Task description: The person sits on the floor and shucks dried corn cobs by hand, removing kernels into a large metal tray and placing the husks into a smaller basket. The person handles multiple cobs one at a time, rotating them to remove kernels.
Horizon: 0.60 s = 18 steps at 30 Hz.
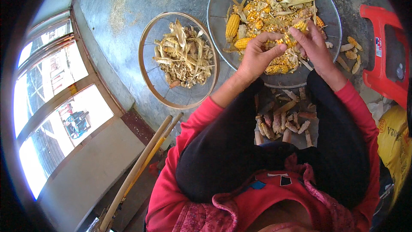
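Note:
Both hands hold yellow corn over a wide round tray with a metal-looking rim. My left hand pinches a small piece of corn between thumb and fingers. Close beside it, my right hand grips a yellow ear of corn, its thumb against the kernels. Under the hands, the tray holds loose kernels, dry husks and several cobs. A fuller yellow ear lies at the tray's left side, and another partly shelled one lies near its front edge.
Left of the tray, a round wooden-rimmed sieve holds husks and cob scraps. Bare cobs lie on the floor between my legs, and more lie right of the tray. A red plastic stool, yellow sack and wooden poles stand around.

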Available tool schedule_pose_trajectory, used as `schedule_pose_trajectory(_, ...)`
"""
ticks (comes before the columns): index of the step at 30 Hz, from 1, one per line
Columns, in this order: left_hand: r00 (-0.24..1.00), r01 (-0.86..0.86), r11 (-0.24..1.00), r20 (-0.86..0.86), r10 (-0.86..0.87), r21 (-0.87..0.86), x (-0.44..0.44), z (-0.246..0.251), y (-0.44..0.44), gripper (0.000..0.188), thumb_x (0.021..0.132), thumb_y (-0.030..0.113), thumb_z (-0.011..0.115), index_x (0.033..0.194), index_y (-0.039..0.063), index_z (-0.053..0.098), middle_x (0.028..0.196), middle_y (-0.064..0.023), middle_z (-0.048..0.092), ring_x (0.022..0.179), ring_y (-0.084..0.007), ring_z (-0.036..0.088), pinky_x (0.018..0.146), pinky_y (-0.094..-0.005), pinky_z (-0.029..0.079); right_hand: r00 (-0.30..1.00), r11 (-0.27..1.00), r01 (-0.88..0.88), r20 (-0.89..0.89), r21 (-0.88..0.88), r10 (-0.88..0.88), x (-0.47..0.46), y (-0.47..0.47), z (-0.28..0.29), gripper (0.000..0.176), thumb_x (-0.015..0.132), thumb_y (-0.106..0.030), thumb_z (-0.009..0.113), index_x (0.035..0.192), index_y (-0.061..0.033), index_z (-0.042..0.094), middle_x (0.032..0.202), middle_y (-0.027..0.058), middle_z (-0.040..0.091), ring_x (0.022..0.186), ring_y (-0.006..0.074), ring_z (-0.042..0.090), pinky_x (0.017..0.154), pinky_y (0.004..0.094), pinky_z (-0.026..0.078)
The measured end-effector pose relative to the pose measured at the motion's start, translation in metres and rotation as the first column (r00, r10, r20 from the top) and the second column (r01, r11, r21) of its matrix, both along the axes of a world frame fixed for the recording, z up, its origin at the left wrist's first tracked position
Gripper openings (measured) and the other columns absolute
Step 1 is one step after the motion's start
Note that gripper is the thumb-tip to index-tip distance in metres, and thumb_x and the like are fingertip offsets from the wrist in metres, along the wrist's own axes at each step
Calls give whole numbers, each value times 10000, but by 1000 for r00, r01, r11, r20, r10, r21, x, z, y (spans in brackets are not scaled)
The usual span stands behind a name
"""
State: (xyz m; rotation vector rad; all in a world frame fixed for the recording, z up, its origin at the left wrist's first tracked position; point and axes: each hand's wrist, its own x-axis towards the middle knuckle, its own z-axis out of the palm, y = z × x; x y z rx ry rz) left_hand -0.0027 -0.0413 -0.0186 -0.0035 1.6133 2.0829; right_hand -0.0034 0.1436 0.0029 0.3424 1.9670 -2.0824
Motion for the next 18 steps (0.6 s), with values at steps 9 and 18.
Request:
schedule_pose_trajectory(9,994,-23,999,104,20,28,-6,13,1,204,927,247,661,903,61,582,759,26,565,604,-39,493,519,-192,413,989,982,-139,37,-131,145,5,-4,-9,268,989,-317,547,1102,-75,579,765,-48,539,558,14,471,447,170,372)
schedule_pose_trajectory(18,929,-121,987,361,77,103,-7,21,7,255,980,318,566,856,96,550,680,46,519,550,-31,444,470,-180,346,990,978,-138,-40,-158,133,7,-13,-6,268,983,-308,558,1111,-73,569,790,-45,556,563,4,481,439,162,365)
